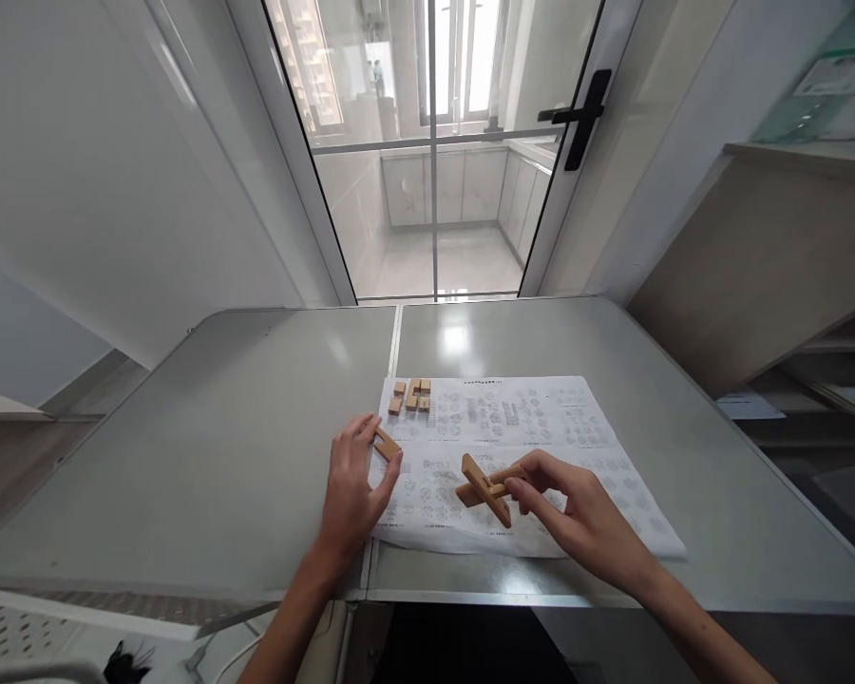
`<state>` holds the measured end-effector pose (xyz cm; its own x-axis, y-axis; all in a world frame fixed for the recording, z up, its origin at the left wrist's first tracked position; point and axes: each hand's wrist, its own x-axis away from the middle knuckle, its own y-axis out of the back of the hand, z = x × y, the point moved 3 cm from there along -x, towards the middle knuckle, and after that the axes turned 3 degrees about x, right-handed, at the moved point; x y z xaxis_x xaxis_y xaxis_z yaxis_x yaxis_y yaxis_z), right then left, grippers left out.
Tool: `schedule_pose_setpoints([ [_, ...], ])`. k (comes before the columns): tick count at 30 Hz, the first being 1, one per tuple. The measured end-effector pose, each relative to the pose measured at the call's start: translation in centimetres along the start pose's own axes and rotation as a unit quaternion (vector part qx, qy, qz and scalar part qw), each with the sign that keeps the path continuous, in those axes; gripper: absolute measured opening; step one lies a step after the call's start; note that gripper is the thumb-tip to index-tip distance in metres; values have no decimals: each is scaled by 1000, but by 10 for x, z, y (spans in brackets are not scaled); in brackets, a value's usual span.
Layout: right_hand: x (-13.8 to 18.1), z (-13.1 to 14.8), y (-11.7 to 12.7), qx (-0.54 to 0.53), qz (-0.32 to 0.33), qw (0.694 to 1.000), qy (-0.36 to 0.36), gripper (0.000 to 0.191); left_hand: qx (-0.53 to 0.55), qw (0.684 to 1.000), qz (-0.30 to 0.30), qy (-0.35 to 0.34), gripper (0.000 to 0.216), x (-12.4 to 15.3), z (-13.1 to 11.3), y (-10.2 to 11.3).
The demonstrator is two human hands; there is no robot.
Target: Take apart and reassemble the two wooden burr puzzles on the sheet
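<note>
**While Two Hands Work Wooden Pieces Over a Printed Sheet**

As the left hand (pixel 352 489) sits just below the centre of the frame, its thumb and fingers curl round a small wooden piece (pixel 387 444) and pinch it at the left edge of the printed sheet (pixel 541 427). The fingers are partly closed, and one end of the piece shows beyond them. To its right, in the lower middle of the frame, the right hand (pixel 577 513) holds a crossed wooden assembly (pixel 485 486) by one arm. Thumb and forefinger are closed on the bar, and the other fingers are loosely bent behind. The assembly is made of flat bars set across one another and sits tilted; whether it touches the sheet cannot be told. The two hands are near each other but apart.

The sheet, covered in rows of small diagrams, lies on the right half of the grey table (pixel 220 427). At its upper left corner, above the left hand, a cluster of spare blocks (pixel 409 395) rests on the paper, apart from both hands. Beyond the table, in the upper middle of the frame, stands a glass door (pixel 434 190) with a black handle (pixel 584 114). A shelf unit (pixel 755 247) fills the right edge.
</note>
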<state>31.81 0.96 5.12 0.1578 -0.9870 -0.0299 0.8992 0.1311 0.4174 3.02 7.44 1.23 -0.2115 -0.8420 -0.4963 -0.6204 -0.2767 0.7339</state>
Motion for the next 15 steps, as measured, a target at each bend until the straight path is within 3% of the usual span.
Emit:
schedule_pose_setpoints([
  [2,-3,2,-4,-20,-1,1000,-22,33,65,996,21,-61,51,6,-22,11],
  [6,-8,10,-17,-63,8,997,-54,39,112,980,96,-135,115,18,-62,20],
  [8,-11,17,-26,-97,21,993,-59,41,116,979,103,-136,132,21,-72,19],
  [15,-11,42,-48,-177,51,981,-56,44,122,982,22,-139,106,26,-70,29],
])
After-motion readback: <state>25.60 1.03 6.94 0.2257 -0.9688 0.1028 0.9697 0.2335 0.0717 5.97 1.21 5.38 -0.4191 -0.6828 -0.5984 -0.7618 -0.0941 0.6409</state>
